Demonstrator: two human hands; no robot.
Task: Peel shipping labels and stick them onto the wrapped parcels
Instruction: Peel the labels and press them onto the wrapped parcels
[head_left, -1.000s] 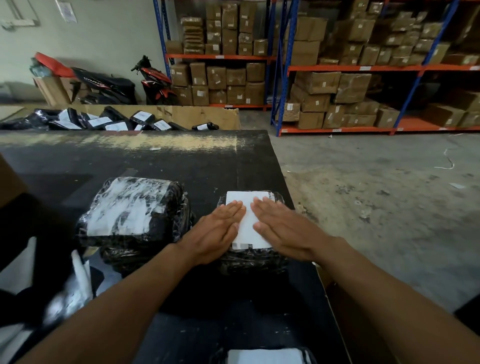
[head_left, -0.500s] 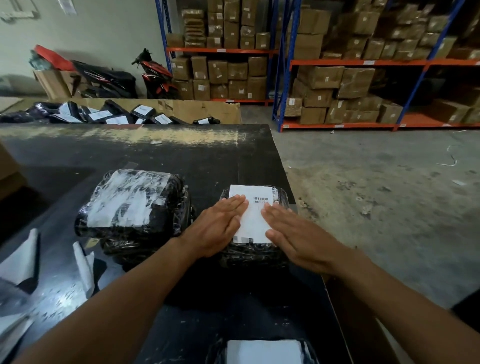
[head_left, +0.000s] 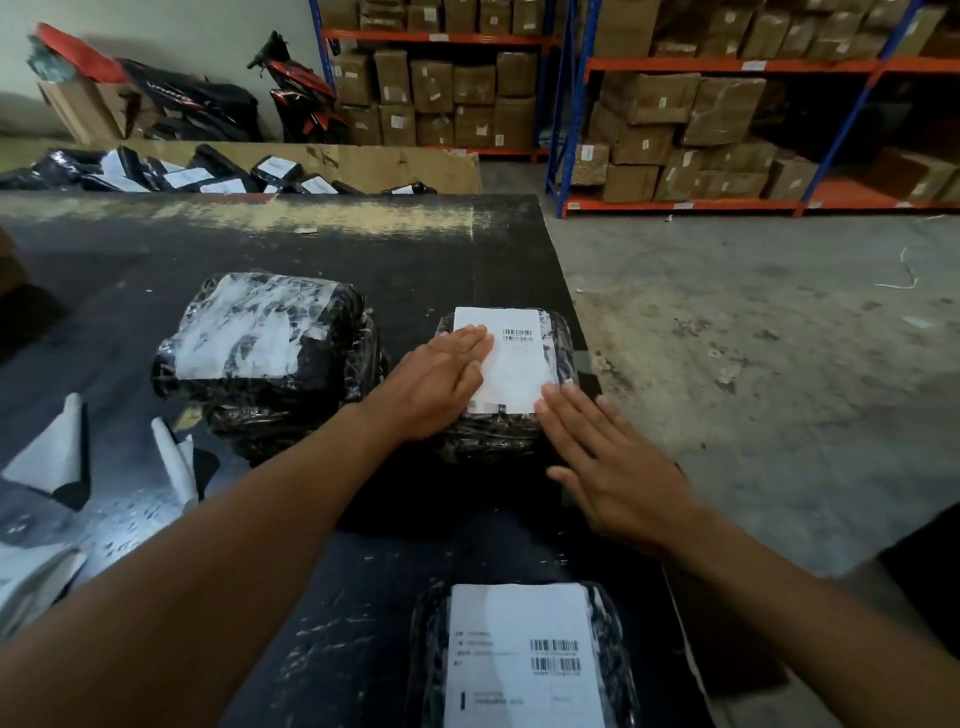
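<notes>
A black plastic-wrapped parcel sits near the right edge of the black table. A white shipping label with a barcode lies on its top. My left hand lies flat with straight fingers on the label's left part. My right hand is flat with spread fingers at the parcel's near right corner, its fingertips at the label's lower right corner. A second labelled parcel lies close to me. A taller stack of wrapped parcels stands to the left.
Peeled white backing sheets lie at the table's left. Beyond the table, a cardboard bin holds several labelled black parcels. Blue-and-orange racks full of cartons stand behind. Concrete floor lies to the right.
My right hand has slid off the label toward me and to the right, uncovering the barcode. My left hand stays on the label's left side. The camera tilted down, showing the near parcel.
</notes>
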